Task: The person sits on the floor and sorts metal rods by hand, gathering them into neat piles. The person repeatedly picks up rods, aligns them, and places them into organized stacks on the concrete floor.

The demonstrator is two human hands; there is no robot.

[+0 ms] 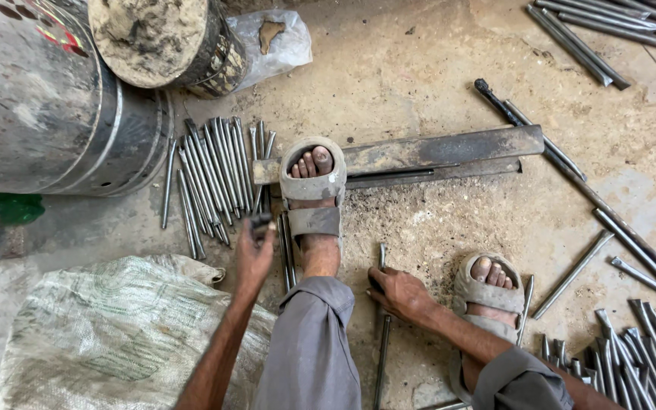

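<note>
Left hand (254, 250) closed on a short dark rod end (260, 222), raised just left of the sandalled left foot (313, 193). Right hand (400, 292) down on the floor (434, 68), fingers wrapped over a long steel rod (381, 357) lying right of that foot, rod running roughly toward the camera. Hands well apart, grey trouser leg (313, 342) between them.

Landmark: left foot, planted on a flat rusty steel bar (434, 150).
- Bar running right from under the sandal, thinner dark strip just below it.
- Bundle of cut rods (210, 178) immediately left of the foot, lying roughly parallel, fanned a little.
- Couple of rods hard against the foot's left edge, below the held rod end.
- Large dark metal drum (47, 99) far left of the foot, on its side; smaller mud-caked drum (165, 42) above-left, plastic bag (275, 42) beside it.
- Woven sack (115, 334) below-left of the foot, under the left forearm.
- Right foot (487, 292) in matching sandal, below-right, just beside the right hand.
- Long dark rod (571, 171) running diagonally right of the foot, crossing the bar's far end.
- Loose rods scattered right; pile of short ones (632, 349) at lower right, another bundle (609, 26) at upper right.
</note>
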